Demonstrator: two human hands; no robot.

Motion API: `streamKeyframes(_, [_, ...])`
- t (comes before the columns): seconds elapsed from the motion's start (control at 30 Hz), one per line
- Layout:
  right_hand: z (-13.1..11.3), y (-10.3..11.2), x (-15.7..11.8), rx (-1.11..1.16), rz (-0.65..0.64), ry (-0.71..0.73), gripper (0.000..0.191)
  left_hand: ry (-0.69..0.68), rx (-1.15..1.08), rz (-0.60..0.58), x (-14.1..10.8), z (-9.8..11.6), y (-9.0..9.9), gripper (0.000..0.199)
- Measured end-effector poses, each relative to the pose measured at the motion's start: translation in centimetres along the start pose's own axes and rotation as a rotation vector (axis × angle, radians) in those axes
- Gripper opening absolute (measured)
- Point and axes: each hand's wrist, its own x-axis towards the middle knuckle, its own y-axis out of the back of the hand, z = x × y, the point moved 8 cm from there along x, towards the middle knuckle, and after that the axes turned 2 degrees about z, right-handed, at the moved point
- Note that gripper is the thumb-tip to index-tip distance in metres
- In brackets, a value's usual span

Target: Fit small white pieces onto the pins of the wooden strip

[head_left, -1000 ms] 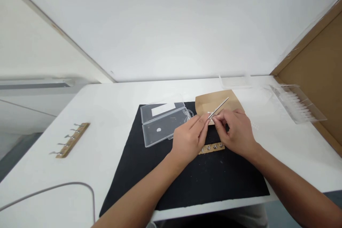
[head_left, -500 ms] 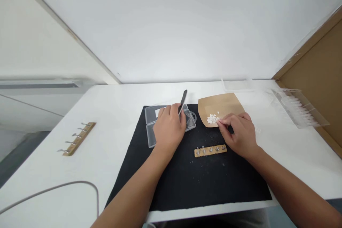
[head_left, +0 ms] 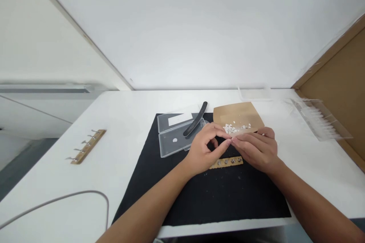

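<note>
My left hand (head_left: 207, 148) and my right hand (head_left: 256, 148) meet at the fingertips, just in front of a brown paper sheet (head_left: 236, 112). The fingers of both are pinched together; whatever is between them is too small to make out. Small white pieces (head_left: 232, 128) lie heaped on the paper. Below my hands is a wooden strip (head_left: 228, 161) with several small metal pieces, its left end partly hidden by my left hand. A curved black file (head_left: 196, 119) rests on an open clear plastic case (head_left: 171, 145) left of my hands.
A black mat (head_left: 222, 201) covers the middle of the white table (head_left: 125, 121). Another wooden strip (head_left: 89, 146) with metal pieces stands at left, near a cable (head_left: 71, 194). At right are clear trays (head_left: 319, 119) beside a brown board (head_left: 339, 79).
My left hand has let go of the black file, now lying on the case, and moved right to meet my right hand. The white pieces are more spread out.
</note>
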Motion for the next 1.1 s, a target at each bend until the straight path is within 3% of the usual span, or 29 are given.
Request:
streamKeyframes(0.2, [0.3,0.6,-0.5,0.151,0.023,0.025,0.02,0.072,-0.134,-0.028,-0.2,-0.8,-0.1,0.01])
streamKeyframes(0.4, [0.2,0.8,-1.1,0.239,0.034,0.031,0.028,0.227,-0.33,-0.081,-0.9,-1.8,-1.6,0.018])
streamKeyframes(0.67, [0.3,0.6,-1.0,0.241,0.021,-0.015,0.015,0.355,-0.44,-0.183,-1.7,-2.2,-2.5,0.023])
streamKeyframes(0.87, [1.1,0.2,-0.9,0.249,0.032,-0.134,0.032,0.342,-0.36,-0.221,-1.5,-1.9,-2.4,0.026])
streamKeyframes(1.1, [1.3,-0.3,-0.9,0.246,-0.019,-0.184,0.033,0.23,-0.254,-0.159,-1.3,-1.5,-1.9,0.023])
